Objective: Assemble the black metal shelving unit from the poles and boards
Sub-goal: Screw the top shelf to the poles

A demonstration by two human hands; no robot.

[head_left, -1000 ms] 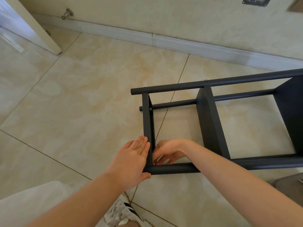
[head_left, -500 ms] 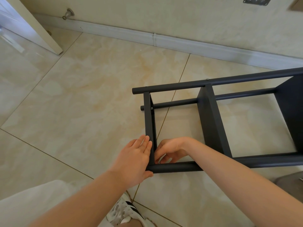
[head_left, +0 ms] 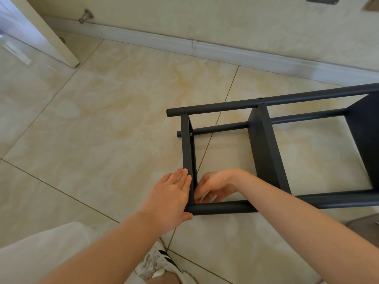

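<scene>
While the shelving unit [head_left: 266, 152] lies on its side on the tiled floor [head_left: 102, 130], right of centre and running off the right edge, a white door [head_left: 41, 31] stands at the far left with a metal door stop [head_left: 87, 16] on the wall beside it. Lower left, a pale trouser leg [head_left: 41, 253] and a white sneaker [head_left: 158, 263] show. The left hand [head_left: 170, 199] lies flat against the outer face of the end board [head_left: 187, 156], its fingers straight and close together, the thumb tucked under the end of the near pole [head_left: 225, 209]. Just inside that corner sits the right hand [head_left: 215, 186], fingers curled in narrow with the tips at the joint of board and pole; whether they pinch anything small cannot be told. A screw head [head_left: 190, 134] shows where the end board meets the rear pole [head_left: 217, 128]. Above it the top pole [head_left: 266, 100] runs rightward, carrying the middle board [head_left: 264, 150]. A third board [head_left: 367, 140] stands at the right edge, partly cut off.
</scene>
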